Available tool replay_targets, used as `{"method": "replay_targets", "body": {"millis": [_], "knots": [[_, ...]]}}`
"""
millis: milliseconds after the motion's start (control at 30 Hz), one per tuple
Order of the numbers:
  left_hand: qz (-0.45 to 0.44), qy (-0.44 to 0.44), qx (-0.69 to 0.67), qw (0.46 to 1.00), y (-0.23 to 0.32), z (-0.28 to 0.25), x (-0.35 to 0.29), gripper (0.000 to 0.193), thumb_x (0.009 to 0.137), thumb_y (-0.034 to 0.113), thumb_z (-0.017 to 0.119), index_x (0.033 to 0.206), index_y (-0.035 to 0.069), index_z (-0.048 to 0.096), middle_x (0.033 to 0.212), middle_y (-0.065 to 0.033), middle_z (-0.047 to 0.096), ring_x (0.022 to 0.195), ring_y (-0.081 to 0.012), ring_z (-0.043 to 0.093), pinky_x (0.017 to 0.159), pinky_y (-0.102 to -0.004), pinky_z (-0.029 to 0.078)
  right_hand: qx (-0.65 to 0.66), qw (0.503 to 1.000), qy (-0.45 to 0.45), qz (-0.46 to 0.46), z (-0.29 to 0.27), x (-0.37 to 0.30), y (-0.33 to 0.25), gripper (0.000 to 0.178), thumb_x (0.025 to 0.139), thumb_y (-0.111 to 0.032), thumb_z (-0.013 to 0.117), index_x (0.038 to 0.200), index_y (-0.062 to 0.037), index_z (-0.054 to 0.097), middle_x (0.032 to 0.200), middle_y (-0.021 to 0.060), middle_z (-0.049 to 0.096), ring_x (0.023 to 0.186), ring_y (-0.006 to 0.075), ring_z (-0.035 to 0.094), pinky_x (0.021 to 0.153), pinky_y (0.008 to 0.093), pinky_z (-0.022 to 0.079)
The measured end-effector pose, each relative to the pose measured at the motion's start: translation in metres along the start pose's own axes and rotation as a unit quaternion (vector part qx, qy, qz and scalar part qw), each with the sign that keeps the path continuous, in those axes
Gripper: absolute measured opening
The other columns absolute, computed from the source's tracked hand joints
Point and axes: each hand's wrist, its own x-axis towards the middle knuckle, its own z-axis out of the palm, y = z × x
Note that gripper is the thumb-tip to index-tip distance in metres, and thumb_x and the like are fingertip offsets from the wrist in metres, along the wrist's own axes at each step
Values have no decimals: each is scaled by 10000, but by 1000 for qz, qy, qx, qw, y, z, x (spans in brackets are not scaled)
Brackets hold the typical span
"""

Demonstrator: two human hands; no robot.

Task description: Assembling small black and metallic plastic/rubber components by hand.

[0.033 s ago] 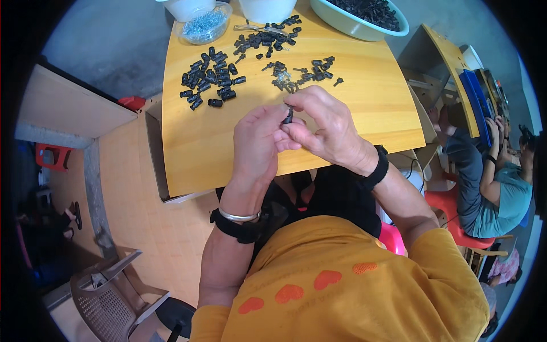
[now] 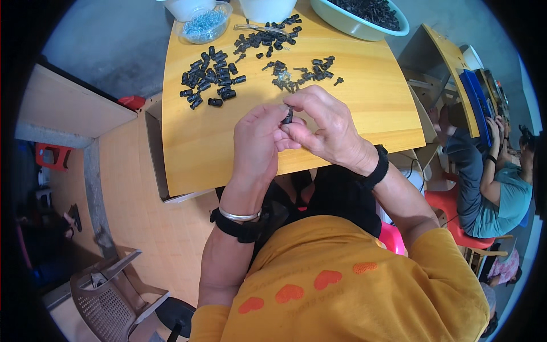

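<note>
Over the near part of the wooden table, my left hand [image 2: 259,137] and my right hand [image 2: 330,125] meet at their fingertips. Pinched between them is a small black plastic cord lock [image 2: 288,118], partly covered by the fingers. Just beyond lie loose black pieces with stems [image 2: 316,71], beside a few tiny metal springs [image 2: 284,75]. A pile of black barrel-shaped cord locks [image 2: 213,74] is spread to the left. Farther back sit more black pieces [image 2: 256,41], with metal tweezers [image 2: 259,29] lying across them.
At the table's [image 2: 370,97] far edge stand a clear bowl of springs [image 2: 204,25], a white tub [image 2: 268,10] and a pale green basin [image 2: 364,29] of black parts. A person [image 2: 501,188] works at another table on the right. A chair [image 2: 105,302] stands lower left.
My hands keep the same pinch on the cord lock, with barely any movement. At the far left, the dark object near another person's hand has shifted slightly.
</note>
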Motion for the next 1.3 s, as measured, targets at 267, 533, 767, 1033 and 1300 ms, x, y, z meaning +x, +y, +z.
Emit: {"method": "replay_targets", "body": {"millis": [267,533,767,1033,1300], "knots": [[18,56,-45,997,1,10,-1,85,806,67,526,790,-10,559,687,-89,595,545,-106,543,479,-215,461,38,999,-7,0,1,2,-1,327,653,-42,668,949,-25,528,786,115,515,725,284,543,607,343,457],[23,43,-61,997,-3,4,2,81,809,49,520,785,-21,552,684,-89,587,540,-96,523,468,-202,426,5,1000,-14,-8,2,1,-1,363,664,-100,694,975,-2,535,804,125,546,741,293,551,633,349,467],[17,37,-37,998,-2,3,1,125,833,75,527,800,-35,574,708,-79,590,568,-102,549,495,-225,476,-17,999,-49,12,1,0,-1,328,694,-123,675,966,-3,535,784,122,539,719,293,547,623,355,463],[-4,35,-12,999,-4,1,0,174,865,113,531,850,-55,573,729,-103,598,594,-137,591,513,-241,516,-44,998,-39,-5,0,-2,-1,246,736,-144,636,923,-20,535,750,117,523,694,291,545,608,356,459],[-10,36,3,999,-1,0,-3,198,875,126,515,898,-64,570,735,-116,606,590,-169,611,514,-251,511,-60,997,-49,-26,6,-4,0,190,741,-127,619,888,-39,535,743,115,518,684,292,545,605,361,457]]}}
